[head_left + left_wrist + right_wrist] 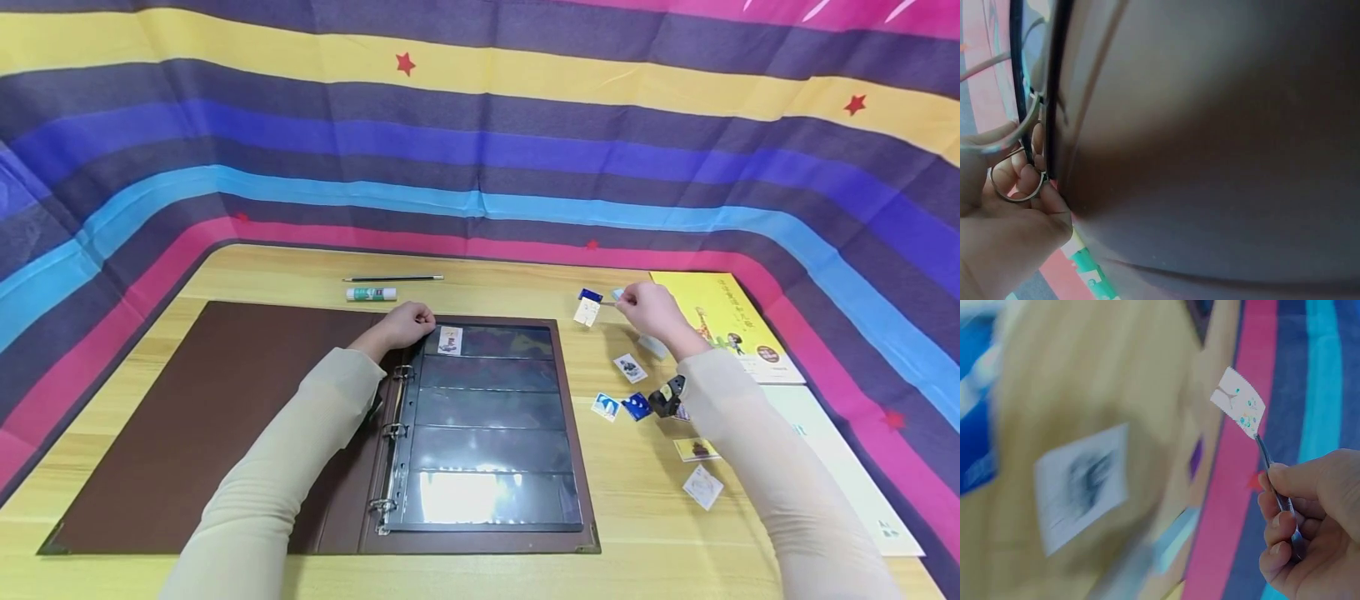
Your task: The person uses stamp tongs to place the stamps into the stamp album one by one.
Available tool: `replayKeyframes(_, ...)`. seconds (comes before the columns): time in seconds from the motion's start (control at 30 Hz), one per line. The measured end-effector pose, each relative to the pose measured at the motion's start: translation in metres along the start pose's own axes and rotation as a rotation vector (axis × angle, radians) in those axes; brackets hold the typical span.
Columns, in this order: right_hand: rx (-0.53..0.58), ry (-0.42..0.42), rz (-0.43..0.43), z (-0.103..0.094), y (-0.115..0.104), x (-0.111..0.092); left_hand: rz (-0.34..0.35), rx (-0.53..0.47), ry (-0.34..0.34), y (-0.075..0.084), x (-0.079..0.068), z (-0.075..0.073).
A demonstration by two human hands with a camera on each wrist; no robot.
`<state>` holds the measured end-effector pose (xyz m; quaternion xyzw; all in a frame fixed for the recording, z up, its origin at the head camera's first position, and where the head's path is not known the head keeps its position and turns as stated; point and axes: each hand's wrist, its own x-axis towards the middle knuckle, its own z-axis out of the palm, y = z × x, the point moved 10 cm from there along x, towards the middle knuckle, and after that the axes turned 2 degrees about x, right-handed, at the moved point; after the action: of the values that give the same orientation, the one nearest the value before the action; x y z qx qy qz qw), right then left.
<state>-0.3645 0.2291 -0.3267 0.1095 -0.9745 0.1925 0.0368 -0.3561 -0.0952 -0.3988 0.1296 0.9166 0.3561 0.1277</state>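
Observation:
My right hand (651,310) grips metal tweezers (1277,490) by the handle. Held in their tips is a pale stamp (1241,403) with small coloured dots, raised off the table. An open brown ring album (247,417) lies in front of me, with a black pocket page (491,410) on its rings. At that page's upper left corner, my left hand (405,325) pinches the sheet edge close to a ring; in the left wrist view its fingers (1027,178) are partly behind the ring. One stamp (450,340) sits in the top pocket, at its left end.
Several loose stamps (630,367) lie right of the album, near a small black object (666,397). A glue stick (371,294) and a pencil (393,278) lie behind the album. A yellow book (738,321) and a white book (855,467) line the right side.

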Motion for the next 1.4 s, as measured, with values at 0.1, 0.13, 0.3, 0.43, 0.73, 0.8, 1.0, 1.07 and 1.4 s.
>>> replayKeyframes(0.1, 0.014, 0.027, -0.047, -0.002, -0.022, 0.008, -0.004, -0.012, -0.010, 0.000, -0.001, 0.000)
replayKeyframes(0.13, 0.020, 0.029, -0.057, -0.001, -0.029, 0.011, -0.003, -0.018, -0.013, 0.000, -0.001, 0.000)
replayKeyframes(0.3, 0.040, 0.006, -0.081, 0.016, -0.067, 0.024, -0.010, -0.045, -0.023, -0.001, -0.001, 0.000)
replayKeyframes(0.43, 0.074, -0.019, -0.080, 0.037, -0.092, 0.034, -0.027, -0.073, -0.033, -0.005, 0.002, 0.002)
replayKeyframes(0.73, 0.069, -0.057, -0.156, 0.072, -0.129, 0.047, -0.044, -0.094, -0.040, -0.009, 0.004, 0.004)
replayKeyframes(0.8, 0.061, -0.073, -0.173, 0.077, -0.134, 0.046, -0.043, -0.094, -0.037, -0.008, 0.003, 0.003)
replayKeyframes(1.0, 0.054, -0.123, -0.214, 0.086, -0.142, 0.041, -0.029, -0.080, -0.036, -0.006, 0.002, 0.003)
replayKeyframes(1.07, 0.053, -0.131, -0.231, 0.087, -0.143, 0.040, -0.032, -0.078, -0.035, -0.006, 0.002, 0.002)
replayKeyframes(1.4, 0.036, -0.251, -0.293, 0.101, -0.146, 0.036, -0.032, -0.087, -0.029, -0.005, 0.001, 0.002)
